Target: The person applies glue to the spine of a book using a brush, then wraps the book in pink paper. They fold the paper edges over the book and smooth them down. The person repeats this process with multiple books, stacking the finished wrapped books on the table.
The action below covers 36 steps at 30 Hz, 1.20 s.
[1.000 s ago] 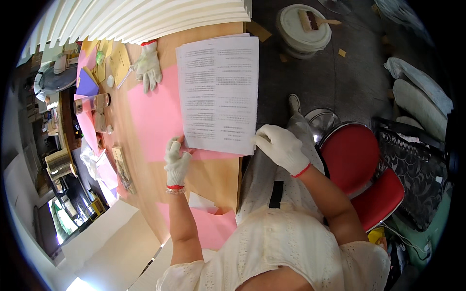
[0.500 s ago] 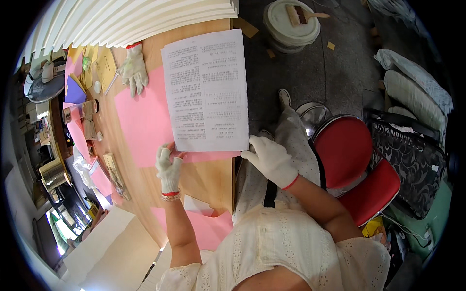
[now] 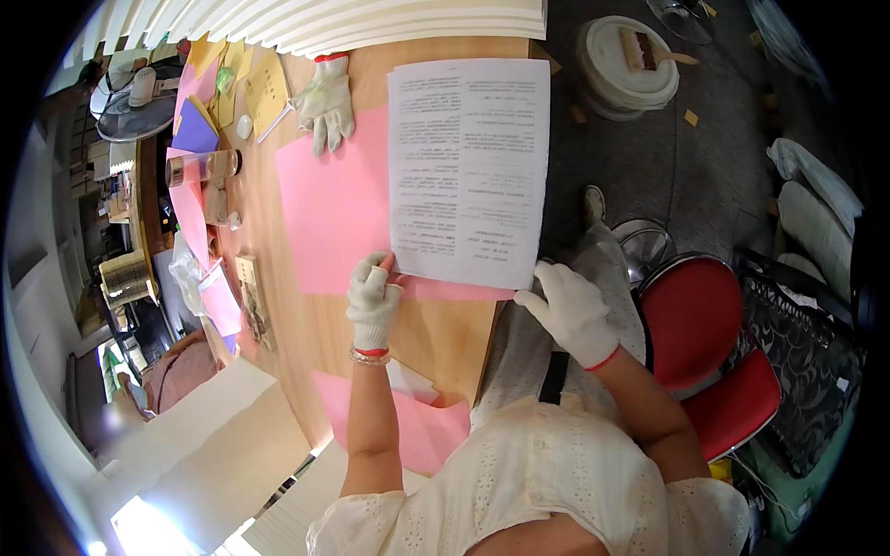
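My left hand [image 3: 374, 301], in a white knit glove that leaves some fingertips bare, pinches the lower left corner of the printed white sheets [image 3: 466, 176]. My right hand [image 3: 573, 313], gloved too, is closed at their lower right corner; its fingertips are partly hidden. How many sheets there are I cannot tell. The sheets lie over a large pink sheet [image 3: 329, 218] on the wooden table [image 3: 436, 338], their right side reaching the table's edge. Another white glove [image 3: 326, 107] with a red cuff lies flat beyond the pink sheet.
White slats [image 3: 324, 28] stand along the far edge. On the left are a clear jar [image 3: 204, 168], colored papers [image 3: 197, 128] and a small picture block [image 3: 252, 301]. A brush [image 3: 642, 51] rests on a white bucket [image 3: 603, 79]. At right stands a red chair [image 3: 691, 306]. Someone in dull pink [image 3: 183, 375] is partly visible.
My view has swung left, so table, sheets and hands appear farther right. Both hands keep their places at the sheets' lower corners. The person in dull pink has come into view at left.
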### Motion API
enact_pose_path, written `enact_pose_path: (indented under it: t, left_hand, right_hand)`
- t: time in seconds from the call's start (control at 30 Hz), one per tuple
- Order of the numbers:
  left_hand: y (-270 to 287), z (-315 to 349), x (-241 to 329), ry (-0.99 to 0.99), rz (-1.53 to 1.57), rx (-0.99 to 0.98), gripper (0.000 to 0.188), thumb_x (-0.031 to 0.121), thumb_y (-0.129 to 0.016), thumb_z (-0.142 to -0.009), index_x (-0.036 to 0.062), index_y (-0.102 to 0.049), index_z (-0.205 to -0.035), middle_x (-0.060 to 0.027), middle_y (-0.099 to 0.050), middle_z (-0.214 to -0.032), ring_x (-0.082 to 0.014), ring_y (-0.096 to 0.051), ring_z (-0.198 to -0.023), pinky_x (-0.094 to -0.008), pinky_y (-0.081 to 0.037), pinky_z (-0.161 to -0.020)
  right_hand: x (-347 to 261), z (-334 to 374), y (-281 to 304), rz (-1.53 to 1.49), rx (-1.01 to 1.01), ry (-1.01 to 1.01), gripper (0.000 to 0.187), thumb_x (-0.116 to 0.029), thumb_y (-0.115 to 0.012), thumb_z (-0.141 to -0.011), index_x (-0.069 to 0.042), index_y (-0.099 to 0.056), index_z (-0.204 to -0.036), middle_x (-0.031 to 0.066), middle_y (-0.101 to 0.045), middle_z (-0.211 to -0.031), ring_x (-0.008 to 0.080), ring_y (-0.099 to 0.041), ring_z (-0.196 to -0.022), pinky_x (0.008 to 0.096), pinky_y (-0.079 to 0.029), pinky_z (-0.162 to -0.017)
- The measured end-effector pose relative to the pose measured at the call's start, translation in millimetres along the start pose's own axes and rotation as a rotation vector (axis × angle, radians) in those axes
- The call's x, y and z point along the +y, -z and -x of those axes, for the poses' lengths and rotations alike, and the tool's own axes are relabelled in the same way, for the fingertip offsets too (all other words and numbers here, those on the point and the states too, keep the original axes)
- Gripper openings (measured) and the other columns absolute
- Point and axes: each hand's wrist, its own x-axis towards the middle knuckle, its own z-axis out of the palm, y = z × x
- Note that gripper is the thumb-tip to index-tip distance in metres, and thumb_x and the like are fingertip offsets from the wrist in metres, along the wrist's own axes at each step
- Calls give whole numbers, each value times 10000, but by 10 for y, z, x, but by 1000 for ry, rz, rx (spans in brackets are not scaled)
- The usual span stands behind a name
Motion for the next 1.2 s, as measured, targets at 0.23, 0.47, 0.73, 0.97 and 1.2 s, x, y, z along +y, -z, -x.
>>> enact_pose_path:
  t: [0.23, 0.47, 0.73, 0.97, 1.2]
  left_hand:
    - [32, -53, 133, -234, -248, 13, 453, -90, -629, -629, 60, -656, -1056, -124, -562, -1149, -274, -588, -905, -367, -512, -753]
    - [-1, -27, 70, -276, -213, 76, 462, -105, -624, -619, 50, -653, -1053, -127, -598, -1104, -277, -595, -891, -363, -516, -726]
    - [-30, -41, 32, -193, -119, 59, 440, -134, -600, -612, 5, -651, -1026, -129, -619, -1084, -285, -606, -947, -343, -560, -726]
    - [8, 67, -169, -101, -24, 7, 464, -128, -586, -606, 0, -625, -1051, -139, -617, -1064, -286, -610, -932, -344, -558, -739]
    - [375, -320, 95, 225, 264, -44, 542, -107, -484, -717, 14, -523, -1245, -116, -550, -1223, -245, -526, -1143, -326, -473, -915]
  right_hand:
    - [48, -18, -30, 24, 41, 60, 334, -348, -631, -835, -72, -556, -1008, 122, -567, -832, 311, -585, -756, 420, -461, -650]
    - [23, -27, 12, 20, -2, 28, 327, -347, -629, -838, -70, -557, -997, 120, -565, -830, 308, -585, -756, 419, -461, -650]
    - [128, 10, -72, 13, 93, 91, 324, -349, -637, -824, -65, -544, -950, 124, -552, -801, 301, -584, -742, 412, -468, -630]
    - [63, 36, -34, -24, 106, 95, 321, -360, -634, -825, -72, -543, -934, 119, -561, -795, 309, -593, -764, 423, -477, -651]
    - [117, 29, 290, -380, 37, -71, 442, -323, -688, -812, 12, -569, -1076, 113, -608, -854, 211, -585, -747, 346, -474, -692]
